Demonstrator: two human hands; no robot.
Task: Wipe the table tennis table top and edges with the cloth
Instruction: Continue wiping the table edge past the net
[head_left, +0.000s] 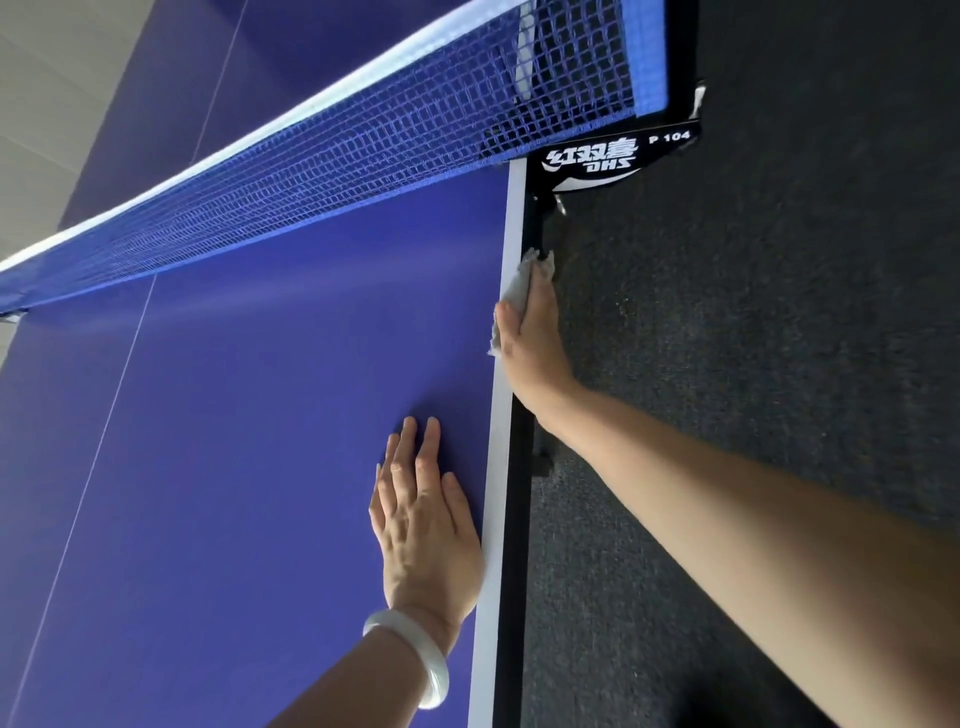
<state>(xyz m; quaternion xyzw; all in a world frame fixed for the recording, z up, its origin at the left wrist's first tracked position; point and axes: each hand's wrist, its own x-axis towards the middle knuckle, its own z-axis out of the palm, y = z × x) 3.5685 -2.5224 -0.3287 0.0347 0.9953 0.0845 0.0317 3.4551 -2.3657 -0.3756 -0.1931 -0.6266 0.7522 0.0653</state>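
Observation:
The blue table tennis table (249, 405) fills the left of the view, with a white line along its right side and a dark side edge (519, 571). My right hand (535, 348) grips a white cloth (517, 291) wrapped over that side edge, a little short of the net post. The thumb lies on top of the cloth; the fingers are hidden below the edge. My left hand (426, 525) rests flat on the table top beside the white line, fingers straight, a white bangle on the wrist.
A blue net (332, 171) with a white top band spans the table. Its black clamp (608, 156) grips the edge just beyond the cloth. Dark carpet (753, 312) covers the floor to the right.

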